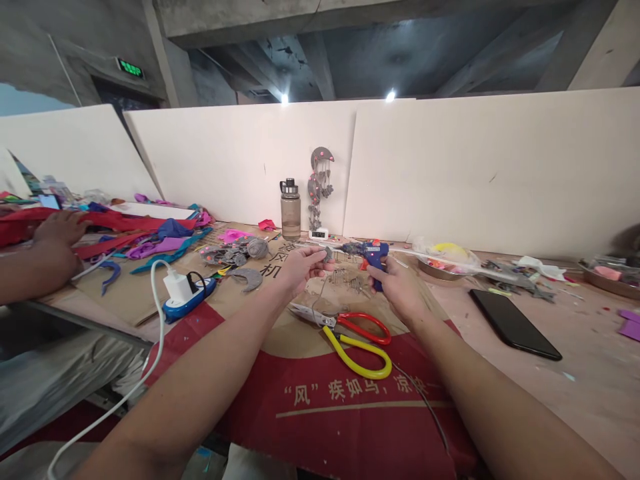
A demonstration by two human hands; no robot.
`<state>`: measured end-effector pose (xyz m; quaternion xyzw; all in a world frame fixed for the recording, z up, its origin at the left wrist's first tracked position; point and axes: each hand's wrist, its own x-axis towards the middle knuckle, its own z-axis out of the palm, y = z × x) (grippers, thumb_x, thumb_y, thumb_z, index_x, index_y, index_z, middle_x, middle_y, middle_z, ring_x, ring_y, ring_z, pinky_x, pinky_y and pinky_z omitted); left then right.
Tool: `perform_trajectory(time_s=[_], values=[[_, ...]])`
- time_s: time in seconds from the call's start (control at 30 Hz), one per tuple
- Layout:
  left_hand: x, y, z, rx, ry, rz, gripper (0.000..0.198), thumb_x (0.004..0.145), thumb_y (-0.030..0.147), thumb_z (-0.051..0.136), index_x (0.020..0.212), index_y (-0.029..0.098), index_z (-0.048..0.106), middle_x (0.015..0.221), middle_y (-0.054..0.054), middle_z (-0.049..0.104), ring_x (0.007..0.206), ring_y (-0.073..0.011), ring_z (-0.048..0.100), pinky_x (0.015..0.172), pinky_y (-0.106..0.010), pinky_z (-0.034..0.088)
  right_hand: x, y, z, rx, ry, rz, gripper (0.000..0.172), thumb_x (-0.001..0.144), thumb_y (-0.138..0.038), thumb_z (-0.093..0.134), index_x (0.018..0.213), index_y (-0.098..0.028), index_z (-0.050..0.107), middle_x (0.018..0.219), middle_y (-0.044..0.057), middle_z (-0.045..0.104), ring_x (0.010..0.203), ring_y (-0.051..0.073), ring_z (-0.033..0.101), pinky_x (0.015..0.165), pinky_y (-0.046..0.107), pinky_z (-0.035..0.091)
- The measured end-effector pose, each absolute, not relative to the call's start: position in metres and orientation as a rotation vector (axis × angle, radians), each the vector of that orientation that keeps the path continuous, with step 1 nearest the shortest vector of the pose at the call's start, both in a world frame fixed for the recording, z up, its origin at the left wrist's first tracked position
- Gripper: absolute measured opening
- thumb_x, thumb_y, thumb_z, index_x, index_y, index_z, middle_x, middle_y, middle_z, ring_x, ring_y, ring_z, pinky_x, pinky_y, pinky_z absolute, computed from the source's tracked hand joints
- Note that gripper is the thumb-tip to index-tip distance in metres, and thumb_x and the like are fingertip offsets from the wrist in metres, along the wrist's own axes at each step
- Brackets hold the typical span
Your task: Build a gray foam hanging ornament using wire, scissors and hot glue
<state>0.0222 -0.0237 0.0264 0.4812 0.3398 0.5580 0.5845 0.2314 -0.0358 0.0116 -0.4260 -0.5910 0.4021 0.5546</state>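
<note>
Both fingers point(314, 261) clamped: grey piece point(328, 253); glue gun point(373, 251)

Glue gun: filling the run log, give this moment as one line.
left hand: pinches grey piece | right hand: grips glue gun, nozzle toward piece | scissors: on cardboard, untouched

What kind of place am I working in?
Probably a craft workbench: the right hand holds a blue glue gun, the left hand pinches a small grey piece, scissors lie on cardboard, coloured scraps pile nearby.
</note>
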Motion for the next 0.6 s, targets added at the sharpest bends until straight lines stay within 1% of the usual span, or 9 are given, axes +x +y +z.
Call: perform_trajectory(time_s=[0.1,0.2,0.33,0.5,0.6], values=[[0.021,-0.022,0.025,1.118,0.761,1.315,0.009,0.078,0.019,0.068,0.079,0.012,0.062,0.078,-0.008,0.071,0.058,-0.0086,0.064,0.049,-0.016,0.045,0.223,-0.048,0.022,-0.833,-1.311,1.159,0.031,0.069,-0.036,0.068,0.085,-0.024,0.045,0.063,-0.007,0.050,0.050,0.010,0.045,0.046,0.024,0.035],[0.020,-0.022,0.024,1.119,0.723,1.320,0.010,0.077,0.019,0.068,0.081,0.012,0.063,0.078,-0.007,0.071,0.056,-0.0076,0.062,0.049,-0.016,0.045,0.220,-0.054,0.026,-0.783,-1.308,1.247,0.034,0.069,-0.034,0.070,0.085,-0.024,0.042,0.061,-0.008,0.048,0.048,0.009,0.042,0.046,0.023,0.031],[0.019,-0.023,0.026,1.103,0.715,1.328,0.008,0.078,0.017,0.067,0.081,0.011,0.063,0.075,-0.007,0.070,0.055,-0.0069,0.059,0.049,-0.016,0.044,0.220,-0.055,0.025,-0.784,-1.324,1.247,0.032,0.071,-0.035,0.069,0.085,-0.023,0.042,0.057,-0.009,0.046,0.047,0.009,0.041,0.047,0.023,0.030],[0.019,-0.024,0.029,1.083,0.698,1.344,0.005,0.081,0.014,0.062,0.079,0.009,0.063,0.073,-0.007,0.069,0.054,-0.0065,0.058,0.049,-0.016,0.044,0.223,-0.048,0.020,-0.779,-1.347,1.220,0.033,0.071,-0.035,0.069,0.086,-0.023,0.042,0.059,-0.008,0.047,0.048,0.009,0.041,0.046,0.024,0.030],[0.019,-0.025,0.030,1.057,0.709,1.377,0.007,0.083,0.012,0.058,0.079,0.009,0.063,0.072,-0.008,0.069,0.054,-0.0072,0.059,0.050,-0.016,0.045,0.226,-0.043,0.017,-0.811,-1.409,1.152,0.030,0.072,-0.035,0.068,0.086,-0.023,0.043,0.057,-0.008,0.047,0.047,0.009,0.041,0.046,0.024,0.030]])
